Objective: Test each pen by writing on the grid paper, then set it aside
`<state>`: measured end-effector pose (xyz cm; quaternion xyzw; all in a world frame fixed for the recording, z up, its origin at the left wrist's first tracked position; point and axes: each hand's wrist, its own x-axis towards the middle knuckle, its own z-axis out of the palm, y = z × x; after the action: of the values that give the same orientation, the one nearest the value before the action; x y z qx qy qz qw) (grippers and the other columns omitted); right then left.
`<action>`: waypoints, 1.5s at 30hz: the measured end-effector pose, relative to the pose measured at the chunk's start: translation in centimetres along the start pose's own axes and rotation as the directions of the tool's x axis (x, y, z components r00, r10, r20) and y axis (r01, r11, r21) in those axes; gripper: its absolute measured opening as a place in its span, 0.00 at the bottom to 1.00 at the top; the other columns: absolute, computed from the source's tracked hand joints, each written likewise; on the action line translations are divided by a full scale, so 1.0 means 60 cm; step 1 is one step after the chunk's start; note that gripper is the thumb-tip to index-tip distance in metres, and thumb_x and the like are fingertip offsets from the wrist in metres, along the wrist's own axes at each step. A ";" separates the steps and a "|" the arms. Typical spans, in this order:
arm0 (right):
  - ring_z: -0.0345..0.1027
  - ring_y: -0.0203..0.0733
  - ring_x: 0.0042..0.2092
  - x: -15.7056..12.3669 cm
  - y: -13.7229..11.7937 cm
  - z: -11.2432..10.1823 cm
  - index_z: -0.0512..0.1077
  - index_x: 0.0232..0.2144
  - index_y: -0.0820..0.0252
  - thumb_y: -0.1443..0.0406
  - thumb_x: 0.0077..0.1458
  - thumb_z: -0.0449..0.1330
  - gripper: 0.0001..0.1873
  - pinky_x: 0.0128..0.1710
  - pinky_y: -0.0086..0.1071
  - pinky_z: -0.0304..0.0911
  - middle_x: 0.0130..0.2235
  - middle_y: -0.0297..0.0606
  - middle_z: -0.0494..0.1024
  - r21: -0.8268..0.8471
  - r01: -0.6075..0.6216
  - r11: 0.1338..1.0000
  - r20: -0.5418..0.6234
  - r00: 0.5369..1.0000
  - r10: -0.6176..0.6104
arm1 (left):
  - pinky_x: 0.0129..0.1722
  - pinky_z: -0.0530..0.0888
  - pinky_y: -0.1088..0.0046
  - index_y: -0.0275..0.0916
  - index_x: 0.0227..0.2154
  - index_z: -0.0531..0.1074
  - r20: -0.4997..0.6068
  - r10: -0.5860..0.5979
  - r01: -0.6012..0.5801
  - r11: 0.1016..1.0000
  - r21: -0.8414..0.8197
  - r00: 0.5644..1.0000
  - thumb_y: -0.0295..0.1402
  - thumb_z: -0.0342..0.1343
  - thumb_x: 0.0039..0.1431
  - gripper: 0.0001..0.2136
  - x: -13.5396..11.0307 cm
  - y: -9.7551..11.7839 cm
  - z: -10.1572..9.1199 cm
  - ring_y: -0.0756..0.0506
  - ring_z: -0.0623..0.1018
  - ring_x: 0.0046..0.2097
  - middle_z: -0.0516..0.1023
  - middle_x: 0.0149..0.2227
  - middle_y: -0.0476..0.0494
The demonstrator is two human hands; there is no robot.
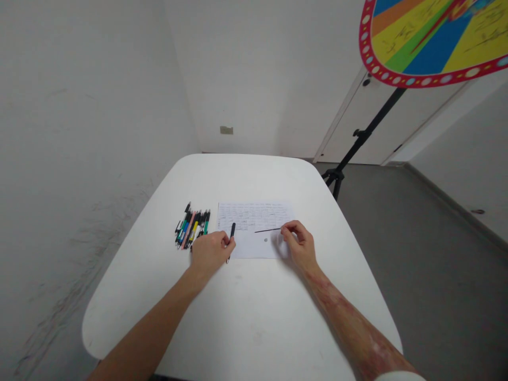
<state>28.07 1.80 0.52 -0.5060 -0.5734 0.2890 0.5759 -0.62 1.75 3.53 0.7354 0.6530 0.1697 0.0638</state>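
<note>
My left hand [212,248] is closed in a pinch around a black pen [233,228], whose upper end points away from me and whose other end shows below the fingers. My right hand [298,242] pinches one end of a thin dark pen refill [266,230], held sideways and pointing left above the paper. Beneath both hands lies a white sheet of paper [254,251] with rows of handwriting on its far part. A small grey spot [265,239] shows on the paper; I cannot tell if it is an object or a mark.
A pile of several pens [192,227] in various colours lies left of the paper, close to my left hand. The white table [246,317] has rounded corners. Beyond its right edge, a black tripod stand [361,138] carries a colourful wheel [428,39]. Walls stand behind and left.
</note>
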 end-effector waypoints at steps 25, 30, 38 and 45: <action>0.74 0.45 0.38 -0.006 -0.015 0.006 0.81 0.36 0.54 0.55 0.68 0.66 0.11 0.38 0.38 0.69 0.36 0.39 0.82 0.040 -0.020 0.999 0.157 0.987 0.014 | 0.43 0.74 0.64 0.42 0.42 0.83 -0.292 0.508 -0.566 0.807 -0.168 0.811 0.37 0.55 0.80 0.12 -0.003 -0.007 0.018 0.47 0.85 0.40 0.89 0.39 0.47; 0.74 0.45 0.39 -0.006 -0.013 0.007 0.82 0.38 0.54 0.52 0.66 0.67 0.13 0.37 0.38 0.71 0.38 0.40 0.83 0.023 -0.035 0.999 0.137 0.990 0.031 | 0.43 0.73 0.64 0.43 0.42 0.83 -0.297 0.506 -0.564 0.811 -0.157 0.810 0.36 0.56 0.79 0.11 -0.003 -0.007 0.016 0.47 0.85 0.41 0.88 0.40 0.46; 0.71 0.42 0.35 -0.004 -0.017 0.006 0.81 0.37 0.54 0.53 0.65 0.68 0.12 0.39 0.39 0.71 0.36 0.37 0.81 0.041 -0.042 0.998 0.127 0.991 0.037 | 0.43 0.72 0.64 0.42 0.43 0.82 -0.331 0.520 -0.589 0.793 -0.156 0.787 0.35 0.57 0.79 0.10 -0.004 -0.003 0.013 0.46 0.85 0.41 0.88 0.40 0.46; 0.70 0.42 0.34 -0.005 -0.015 0.004 0.80 0.36 0.54 0.52 0.63 0.69 0.13 0.36 0.38 0.71 0.35 0.36 0.79 0.087 -0.057 0.995 0.139 0.989 0.044 | 0.43 0.73 0.64 0.43 0.42 0.83 -0.341 0.502 -0.584 0.786 -0.204 0.795 0.36 0.58 0.79 0.10 -0.005 0.000 0.013 0.47 0.86 0.41 0.89 0.39 0.47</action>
<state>27.56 1.32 1.20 -0.4727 -0.5848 0.3633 0.5500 -0.37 1.58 2.73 0.8446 0.3801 0.3756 0.0331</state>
